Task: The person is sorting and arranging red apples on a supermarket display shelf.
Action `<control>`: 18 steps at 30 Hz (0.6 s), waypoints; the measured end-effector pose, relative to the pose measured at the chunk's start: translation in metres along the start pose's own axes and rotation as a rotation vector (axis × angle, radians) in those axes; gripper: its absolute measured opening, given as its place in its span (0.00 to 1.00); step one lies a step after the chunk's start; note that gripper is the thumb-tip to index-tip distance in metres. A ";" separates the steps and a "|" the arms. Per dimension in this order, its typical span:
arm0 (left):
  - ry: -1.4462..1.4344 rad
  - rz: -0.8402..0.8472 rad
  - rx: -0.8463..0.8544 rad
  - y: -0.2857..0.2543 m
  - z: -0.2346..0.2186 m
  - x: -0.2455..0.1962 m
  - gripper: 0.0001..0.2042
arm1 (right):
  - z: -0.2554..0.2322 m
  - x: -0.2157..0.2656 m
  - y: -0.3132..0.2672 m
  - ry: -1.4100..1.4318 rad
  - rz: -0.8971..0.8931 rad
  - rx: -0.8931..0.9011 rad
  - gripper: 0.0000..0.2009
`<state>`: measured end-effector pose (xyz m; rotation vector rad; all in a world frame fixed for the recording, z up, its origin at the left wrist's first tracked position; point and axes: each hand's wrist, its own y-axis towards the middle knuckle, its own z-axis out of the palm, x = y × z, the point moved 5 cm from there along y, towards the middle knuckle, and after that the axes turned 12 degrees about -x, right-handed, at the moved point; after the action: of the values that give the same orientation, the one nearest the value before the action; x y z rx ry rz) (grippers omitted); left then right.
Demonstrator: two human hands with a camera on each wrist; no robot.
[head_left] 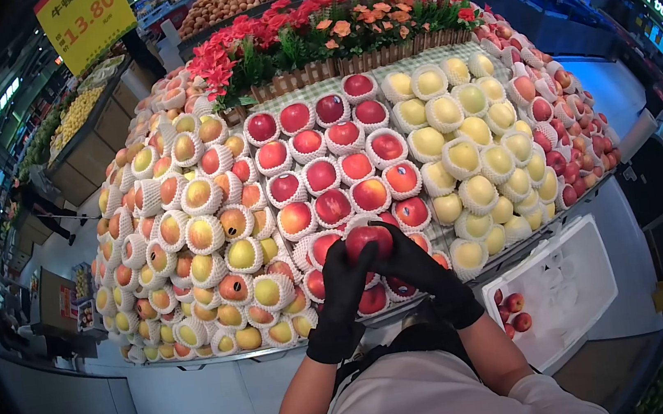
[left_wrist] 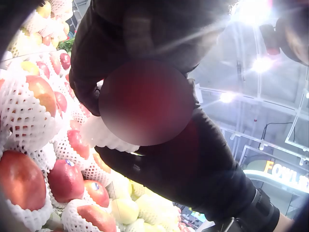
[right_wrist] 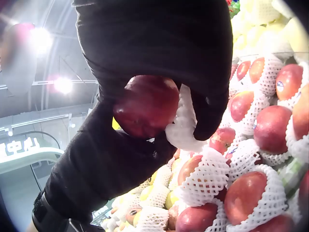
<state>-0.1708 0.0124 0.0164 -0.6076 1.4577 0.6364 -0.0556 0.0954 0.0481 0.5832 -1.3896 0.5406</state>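
Glossy, round red apple [head_left: 369, 241] held between both hands, before the torso; no long axis I can make out. Black-gloved left hand [head_left: 346, 273] and black-gloved right hand [head_left: 408, 265] both curled round it, about equally near. White foam sleeve [right_wrist: 184, 126] cups its display-facing side; how far it wraps, I can't tell. Several fingertips hidden behind fruit and foam; apple blurred from left wrist. Beyond: foam-netted red apples [head_left: 333, 206], then red artificial-looking flowers [head_left: 276, 25], partly cropped yellow price sign [head_left: 87, 26].
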 end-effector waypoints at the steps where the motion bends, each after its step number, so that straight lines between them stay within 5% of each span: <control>1: 0.013 0.032 -0.020 0.001 0.000 -0.001 0.17 | -0.001 -0.001 0.001 -0.037 -0.028 -0.007 0.34; 4: -0.236 -0.097 -0.059 -0.001 -0.006 -0.006 0.15 | -0.016 -0.010 0.002 0.014 0.062 -0.078 0.31; 7: -0.009 0.070 -0.143 0.005 -0.010 -0.006 0.11 | -0.029 -0.025 0.003 0.304 0.158 -0.173 0.30; 10: 0.288 0.306 -0.150 0.003 -0.009 -0.019 0.10 | -0.033 -0.013 0.002 0.207 0.161 -0.174 0.31; 18: 0.451 0.632 0.114 -0.002 -0.001 -0.048 0.32 | -0.021 0.022 -0.005 -0.111 -0.018 0.015 0.35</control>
<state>-0.1712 0.0092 0.0643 -0.1898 2.1247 0.9324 -0.0343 0.1060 0.0679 0.6448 -1.4844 0.5111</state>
